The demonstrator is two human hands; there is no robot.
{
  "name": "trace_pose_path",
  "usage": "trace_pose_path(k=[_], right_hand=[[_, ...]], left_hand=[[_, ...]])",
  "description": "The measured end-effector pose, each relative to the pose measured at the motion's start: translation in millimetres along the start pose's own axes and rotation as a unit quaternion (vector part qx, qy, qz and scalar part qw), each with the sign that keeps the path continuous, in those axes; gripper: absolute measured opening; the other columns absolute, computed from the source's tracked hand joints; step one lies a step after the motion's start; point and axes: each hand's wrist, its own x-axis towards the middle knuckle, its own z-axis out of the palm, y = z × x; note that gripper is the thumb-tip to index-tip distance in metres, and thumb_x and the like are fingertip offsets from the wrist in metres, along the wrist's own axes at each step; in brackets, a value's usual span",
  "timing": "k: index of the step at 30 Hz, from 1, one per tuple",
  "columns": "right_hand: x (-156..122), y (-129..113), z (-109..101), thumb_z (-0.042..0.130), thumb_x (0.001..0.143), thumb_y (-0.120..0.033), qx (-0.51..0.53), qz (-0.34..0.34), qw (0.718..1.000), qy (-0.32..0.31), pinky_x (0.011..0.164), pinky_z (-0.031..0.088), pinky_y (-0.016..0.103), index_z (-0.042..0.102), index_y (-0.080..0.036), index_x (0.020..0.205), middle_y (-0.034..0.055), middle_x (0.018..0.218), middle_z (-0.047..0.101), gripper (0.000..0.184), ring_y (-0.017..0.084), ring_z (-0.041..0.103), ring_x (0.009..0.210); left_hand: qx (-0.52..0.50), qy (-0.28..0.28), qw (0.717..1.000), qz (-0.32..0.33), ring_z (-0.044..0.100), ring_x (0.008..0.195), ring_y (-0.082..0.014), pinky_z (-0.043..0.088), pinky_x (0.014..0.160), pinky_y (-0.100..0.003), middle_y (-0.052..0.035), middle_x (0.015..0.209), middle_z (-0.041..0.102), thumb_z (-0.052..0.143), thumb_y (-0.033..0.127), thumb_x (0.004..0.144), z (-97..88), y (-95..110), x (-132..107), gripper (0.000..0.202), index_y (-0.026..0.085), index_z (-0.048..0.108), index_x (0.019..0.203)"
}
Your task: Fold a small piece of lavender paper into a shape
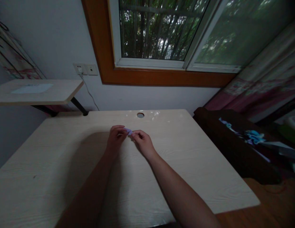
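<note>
Between my two hands, a little above or on the desk, is a small pale purple piece [128, 131] that looks like folded paper or cloth; its exact kind is too small to tell. My left hand [116, 136] pinches its left end between thumb and fingers. At the other end, my right hand [143, 141] closes thumb and forefinger on it. Part of the piece is hidden by the fingertips. Both forearms reach forward over the light wood desk [185, 152].
A round cable hole [140, 115] is near the desk's back edge. At left stands a raised shelf [59, 91] on black legs, with a white sheet [32, 88] on it. A cable [90, 94] hangs from the wall socket. To the right, a dark brown surface [216, 136] holds blue crumpled material [254, 136].
</note>
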Motion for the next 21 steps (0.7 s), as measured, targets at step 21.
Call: trace_pose_path(k=[21], right_hand=[[-3, -2, 0, 0.064, 0.085, -0.040, -0.041, -0.032, 0.999, 0.006, 0.063, 0.045, 0.028, 0.070, -0.021, 0.091, 0.0005, 0.073, 0.062, 0.020, 0.016, 0.056, 0.065]], left_hand=[[0.021, -0.064, 0.996, -0.052, 0.063, 0.086, -0.0165, 0.057, 0.072, -0.027, -0.0054, 0.095, 0.063, 0.072, 0.036, 0.081, 0.1, 3, 1, 0.016, 0.021, 0.075, 0.088]])
